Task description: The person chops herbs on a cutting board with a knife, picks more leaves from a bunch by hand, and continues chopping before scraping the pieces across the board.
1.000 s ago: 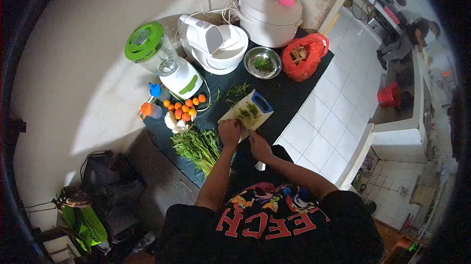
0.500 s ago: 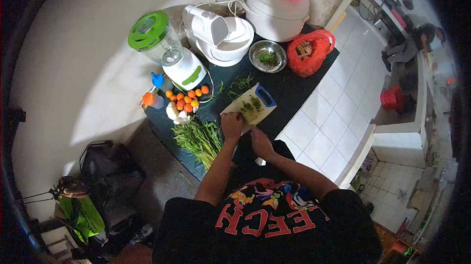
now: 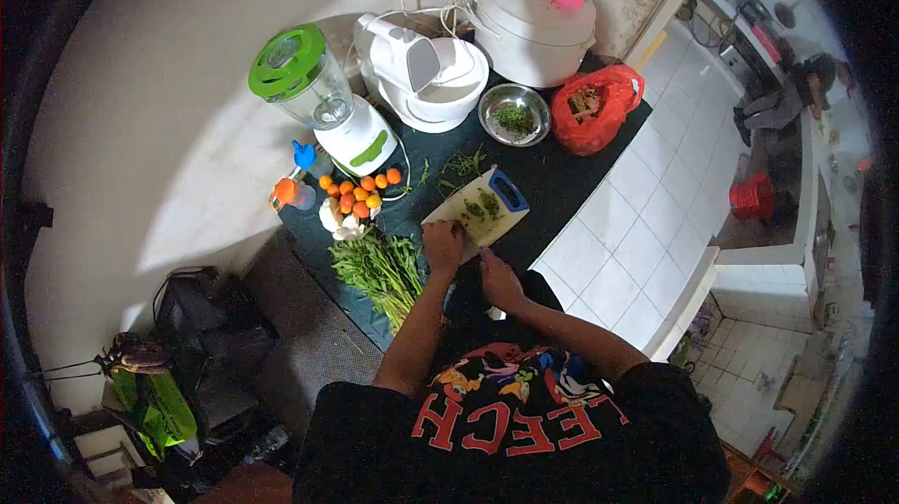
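1. A dark-covered tabletop (image 3: 557,187) stands against a pale wall (image 3: 187,82).
2. The right hand (image 3: 503,283) is closed round a thin-bladed knife (image 3: 478,246), its blade hard to make out.
3. The left hand (image 3: 443,246) bends over a white, blue-handled cutting board (image 3: 503,225); whether it grips anything is hidden.
4. Chopped greens (image 3: 482,207) lie on the board, beyond both hands.
5. The left forearm (image 3: 412,340) partly covers leafy green stems (image 3: 375,270).
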{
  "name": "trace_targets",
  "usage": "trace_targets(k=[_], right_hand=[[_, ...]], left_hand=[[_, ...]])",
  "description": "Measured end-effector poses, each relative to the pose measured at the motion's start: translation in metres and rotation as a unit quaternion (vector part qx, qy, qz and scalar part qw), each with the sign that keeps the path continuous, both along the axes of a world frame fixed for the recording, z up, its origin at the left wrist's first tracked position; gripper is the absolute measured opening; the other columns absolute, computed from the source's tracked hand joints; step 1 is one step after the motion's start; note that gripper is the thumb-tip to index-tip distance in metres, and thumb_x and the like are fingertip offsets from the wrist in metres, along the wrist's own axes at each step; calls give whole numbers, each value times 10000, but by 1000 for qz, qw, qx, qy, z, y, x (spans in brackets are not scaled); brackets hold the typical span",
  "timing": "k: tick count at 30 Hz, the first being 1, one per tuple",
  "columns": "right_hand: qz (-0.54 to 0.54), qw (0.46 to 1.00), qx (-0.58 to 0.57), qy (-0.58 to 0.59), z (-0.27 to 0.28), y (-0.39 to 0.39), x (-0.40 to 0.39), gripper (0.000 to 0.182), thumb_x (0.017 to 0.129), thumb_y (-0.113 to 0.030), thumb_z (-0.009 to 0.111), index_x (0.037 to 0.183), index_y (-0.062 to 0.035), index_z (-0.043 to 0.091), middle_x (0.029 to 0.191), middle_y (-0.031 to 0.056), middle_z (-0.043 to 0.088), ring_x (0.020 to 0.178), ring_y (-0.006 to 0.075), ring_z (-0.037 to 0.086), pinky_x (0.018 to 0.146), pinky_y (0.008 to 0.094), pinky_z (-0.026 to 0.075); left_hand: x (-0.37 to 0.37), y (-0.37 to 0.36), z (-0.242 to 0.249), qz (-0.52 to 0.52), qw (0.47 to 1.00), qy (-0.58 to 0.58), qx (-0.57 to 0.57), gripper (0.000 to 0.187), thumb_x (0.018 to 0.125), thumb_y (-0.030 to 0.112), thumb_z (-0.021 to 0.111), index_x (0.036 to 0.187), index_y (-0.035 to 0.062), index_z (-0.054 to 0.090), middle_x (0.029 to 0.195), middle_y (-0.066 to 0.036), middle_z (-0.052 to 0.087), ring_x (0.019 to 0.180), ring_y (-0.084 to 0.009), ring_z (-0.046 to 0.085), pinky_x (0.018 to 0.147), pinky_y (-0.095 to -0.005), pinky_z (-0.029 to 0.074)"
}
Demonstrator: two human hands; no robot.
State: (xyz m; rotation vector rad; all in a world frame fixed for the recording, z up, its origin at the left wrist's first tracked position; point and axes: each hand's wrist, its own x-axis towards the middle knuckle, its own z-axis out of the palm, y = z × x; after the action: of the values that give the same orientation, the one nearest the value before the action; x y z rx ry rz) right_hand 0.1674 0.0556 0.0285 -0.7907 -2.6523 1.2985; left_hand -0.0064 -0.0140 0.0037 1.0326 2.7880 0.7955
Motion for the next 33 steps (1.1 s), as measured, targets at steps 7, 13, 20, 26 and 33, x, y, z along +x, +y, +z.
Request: trace_targets(k=[7, 13, 20, 26, 33], right_hand=[[17, 1000, 19, -12, 14, 11, -18, 387, 1075, -156, 448, 1393, 60, 490, 1231, 340, 639, 1120, 505, 639, 961, 558, 516], [21, 1000, 14, -13, 15, 1, 6, 446, 1082, -180, 412, 1464, 48, 435, 1124, 338, 674, 1034, 498, 671, 901, 582, 533], [8, 1000, -3, -28, 2, 13, -21, 403, 1081, -180, 432, 1412, 42, 493, 1176, 348, 662, 1125, 506, 637, 990, 567, 497], [26, 1000, -1, -10, 21, 3, -9, 477, 1088, -214, 412, 1503, 21, 403, 1084, 345, 672, 1001, 515, 672, 885, 592, 538], [-1, 998, 20, -61, 9, 1, -16, 383, 1082, -182, 451, 1389, 30, 535, 1151, 322, 677, 1070, 484, 667, 932, 557, 526]], left_hand=[[5, -1, 3, 25, 995, -7, 93, 170, 889, 192, 702, 909, 33, 756, 887, -169, 681, 953, -396, 608, 847, -506, 489], [10, -6, 9, -25, 996, 43, 78, 153, 869, 147, 687, 962, 34, 732, 947, -154, 665, 962, -375, 604, 870, -480, 502], [11, -13, 20, -104, 991, 59, 53, 109, 845, 63, 660, 932, 14, 703, 969, -162, 634, 973, -378, 586, 884, -473, 498], [11, -14, 16, -59, 995, 41, 75, 112, 910, 97, 654, 955, 12, 711, 972, -167, 647, 980, -386, 596, 902, -484, 498], [11, -13, 3, -32, 994, 51, 87, 136, 907, 116, 669, 972, 8, 720, 987, -173, 662, 987, -403, 607, 913, -516, 500]])
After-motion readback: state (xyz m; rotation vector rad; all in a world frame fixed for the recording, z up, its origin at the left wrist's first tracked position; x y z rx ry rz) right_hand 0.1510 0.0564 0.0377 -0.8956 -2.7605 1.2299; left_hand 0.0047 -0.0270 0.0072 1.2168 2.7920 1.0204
